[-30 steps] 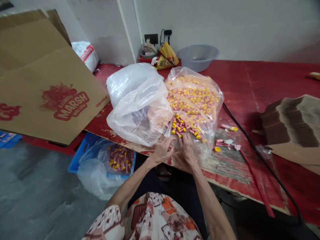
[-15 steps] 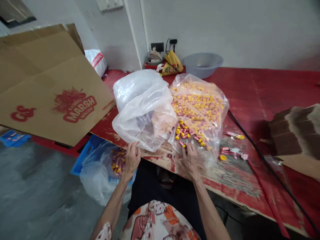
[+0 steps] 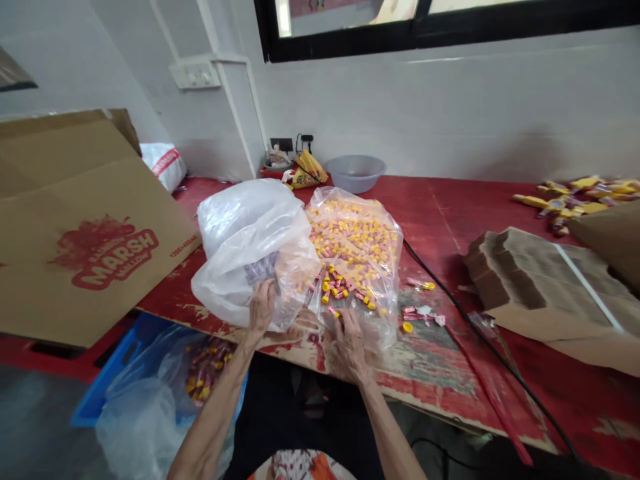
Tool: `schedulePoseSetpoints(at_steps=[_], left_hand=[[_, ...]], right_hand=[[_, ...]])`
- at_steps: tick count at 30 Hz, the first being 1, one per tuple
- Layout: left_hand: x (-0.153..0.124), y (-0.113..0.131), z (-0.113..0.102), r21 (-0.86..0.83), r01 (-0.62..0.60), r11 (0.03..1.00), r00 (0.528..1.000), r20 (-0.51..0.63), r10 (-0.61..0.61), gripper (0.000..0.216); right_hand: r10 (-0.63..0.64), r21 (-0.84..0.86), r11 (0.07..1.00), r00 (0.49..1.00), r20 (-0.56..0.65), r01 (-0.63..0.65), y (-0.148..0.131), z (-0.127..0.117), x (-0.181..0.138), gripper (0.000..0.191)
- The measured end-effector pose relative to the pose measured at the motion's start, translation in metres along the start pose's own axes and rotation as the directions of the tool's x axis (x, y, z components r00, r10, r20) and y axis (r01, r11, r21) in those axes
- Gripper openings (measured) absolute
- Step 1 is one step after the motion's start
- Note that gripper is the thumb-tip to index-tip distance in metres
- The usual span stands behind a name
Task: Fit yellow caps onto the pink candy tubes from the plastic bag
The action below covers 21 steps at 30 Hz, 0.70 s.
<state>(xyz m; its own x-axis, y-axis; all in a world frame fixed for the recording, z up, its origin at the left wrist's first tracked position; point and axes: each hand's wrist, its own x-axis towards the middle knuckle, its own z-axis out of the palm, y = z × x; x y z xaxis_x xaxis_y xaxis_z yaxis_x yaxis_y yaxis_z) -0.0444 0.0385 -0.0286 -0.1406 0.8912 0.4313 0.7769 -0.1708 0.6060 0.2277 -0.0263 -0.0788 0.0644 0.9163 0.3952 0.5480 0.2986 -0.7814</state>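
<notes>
My left hand (image 3: 262, 308) reaches into the mouth of a white plastic bag (image 3: 245, 213), its fingers slightly apart beside a bundle of clear, purplish pieces (image 3: 262, 268). Against the table's front edge, my right hand (image 3: 352, 341) has its fingertips closed on a small pink tube with a yellow cap (image 3: 334, 311). That tube is at the mouth of a clear plastic bag (image 3: 390, 267) full of similar tubes (image 3: 350, 230). Several loose tubes (image 3: 336, 285) spill toward the bag's opening. The undersides of my fingers are hidden.
A large cardboard box (image 3: 95, 200) leans at left, above a blue crate (image 3: 95, 393) with bagged pieces. A black cable (image 3: 450, 293) crosses the red table (image 3: 425, 207). Stacked cardboard (image 3: 545, 280) lies at right; a plastic basin (image 3: 356, 175) stands by the wall.
My left hand has moved from the white bag's front edge into its mouth. My right hand stays by the clear bag with the tube at its fingertips. The view has tilted up and turned right.
</notes>
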Motion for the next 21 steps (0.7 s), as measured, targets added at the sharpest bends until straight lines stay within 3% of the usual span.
schedulePoseSetpoints(at_steps=[2, 3, 6, 8, 11, 16, 18, 21], left_hand=[[-0.012, 0.016, 0.007, -0.206, 0.069, 0.976, 0.997, 0.056, -0.059, 0.036], [-0.018, 0.025, 0.013, -0.297, 0.125, 0.947, 0.987, 0.139, -0.086, 0.038], [-0.034, 0.053, 0.033, -0.460, 0.299, 0.836, 0.901, 0.426, -0.088, 0.044], [-0.041, 0.070, 0.042, -0.502, 0.329, 0.799, 0.859, 0.511, -0.033, 0.042], [-0.047, 0.088, 0.048, -0.540, 0.305, 0.784, 0.866, 0.499, 0.006, 0.035], [-0.045, 0.093, 0.049, -0.579, 0.461, 0.672, 0.867, 0.455, -0.203, 0.042], [-0.045, 0.091, 0.050, -0.562, 0.447, 0.696, 0.860, 0.483, -0.163, 0.044], [-0.046, 0.090, 0.051, -0.468, 0.325, 0.822, 0.852, 0.522, -0.039, 0.037]], right_hand=[[0.015, 0.070, 0.997, 0.999, 0.044, -0.018, -0.008, 0.001, -0.001, 0.034], [0.039, 0.118, 0.992, 0.997, 0.072, -0.047, -0.011, 0.000, 0.000, 0.034], [0.141, 0.277, 0.944, 0.977, 0.161, -0.182, -0.020, -0.007, 0.003, 0.039], [0.181, 0.344, 0.906, 0.961, 0.210, -0.246, -0.022, -0.014, 0.003, 0.042], [0.240, 0.408, 0.855, 0.942, 0.233, -0.319, -0.023, -0.023, -0.001, 0.046], [0.399, 0.511, 0.726, 0.888, 0.230, -0.459, -0.022, -0.028, -0.010, 0.055], [0.414, 0.535, 0.704, 0.882, 0.224, -0.467, -0.021, -0.026, -0.012, 0.059], [0.407, 0.549, 0.700, 0.887, 0.218, -0.456, -0.019, -0.023, -0.013, 0.057]])
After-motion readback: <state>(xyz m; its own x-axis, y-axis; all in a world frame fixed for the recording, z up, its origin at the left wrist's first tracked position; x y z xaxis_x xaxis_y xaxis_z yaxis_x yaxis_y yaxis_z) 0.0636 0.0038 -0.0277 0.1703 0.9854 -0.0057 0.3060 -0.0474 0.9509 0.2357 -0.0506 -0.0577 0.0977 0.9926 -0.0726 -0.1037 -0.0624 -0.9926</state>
